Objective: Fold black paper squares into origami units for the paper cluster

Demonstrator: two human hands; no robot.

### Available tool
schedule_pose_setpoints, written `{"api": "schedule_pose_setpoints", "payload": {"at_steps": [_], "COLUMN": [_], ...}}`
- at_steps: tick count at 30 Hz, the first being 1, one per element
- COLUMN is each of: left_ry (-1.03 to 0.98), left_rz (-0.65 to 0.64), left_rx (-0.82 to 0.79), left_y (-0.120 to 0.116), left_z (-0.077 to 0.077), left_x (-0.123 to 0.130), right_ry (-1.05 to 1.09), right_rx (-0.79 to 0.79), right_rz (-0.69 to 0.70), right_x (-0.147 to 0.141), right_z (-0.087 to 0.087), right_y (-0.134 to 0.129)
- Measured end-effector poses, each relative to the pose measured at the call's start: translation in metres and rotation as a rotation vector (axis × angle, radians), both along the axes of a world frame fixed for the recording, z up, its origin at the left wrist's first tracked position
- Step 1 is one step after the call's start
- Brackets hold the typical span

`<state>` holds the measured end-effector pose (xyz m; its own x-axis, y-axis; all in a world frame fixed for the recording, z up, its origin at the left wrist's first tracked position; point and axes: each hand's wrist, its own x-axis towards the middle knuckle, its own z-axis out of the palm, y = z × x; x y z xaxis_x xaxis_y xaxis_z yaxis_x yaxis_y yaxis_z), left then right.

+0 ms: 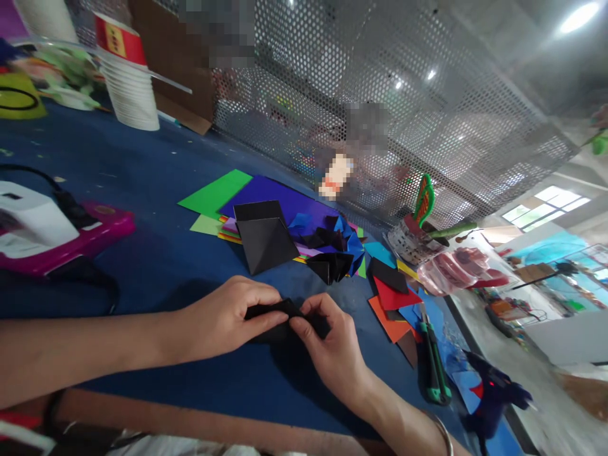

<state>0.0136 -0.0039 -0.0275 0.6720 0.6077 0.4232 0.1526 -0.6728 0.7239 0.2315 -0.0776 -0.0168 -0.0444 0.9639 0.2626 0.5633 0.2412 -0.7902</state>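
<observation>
Landmark: creased black paper square (266, 244), one flap standing up at its far side, lying on the dark blue tabletop (156, 149). Nearer the person than it, and a little right, is a small folded piece of black paper (294, 309), held between two hands. Left hand (242, 313) grips one end, thumb along the top; right hand (332, 335) pinches the other, thumb and bent forefinger almost meeting the left thumb. Thumbs set so close probably serve to keep a fold pressed flat; full shape hidden by fingers, contact with the table cannot be told. Just right of the landmark, pointed blue-and-black folded paper pieces (332, 266) sit together, perhaps grouped as one kind. Beyond it, bright green paper sheet (216, 193) and violet-blue paper sheet (259, 190). Farther right, red paper scrap (392, 294), green-and-black utility knife (432, 361) and dark blue glue gun (494, 389), tools likely kept at the right hand's side. Edges: brown front edge (213, 418) runs behind both wrists, on the person's side of the landmark; right table edge passes by the glue gun. Room: plain tabletop shows left of the landmark, as far as the magenta-and-white device (109, 221); rightward reach looks tighter, papers and knife close by the right forearm.
</observation>
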Motion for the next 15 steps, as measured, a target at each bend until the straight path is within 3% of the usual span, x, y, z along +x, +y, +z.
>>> {"api": "schedule_pose_setpoints", "payload": {"at_steps": [8, 15], "left_ry": [0.102, 0.092], "left_rz": [-0.024, -0.028], "left_rx": [-0.192, -0.174], "left_y": [-0.0049, -0.0072], "left_z": [0.0031, 0.0047], "left_x": [0.0048, 0.0042], "right_ry": [-0.029, -0.054], "right_rx": [0.049, 0.096], "right_rz": [0.096, 0.104], "right_x": [-0.0012, -0.0007], "right_z": [0.0003, -0.0002], "right_y": [-0.0027, -0.0044]}}
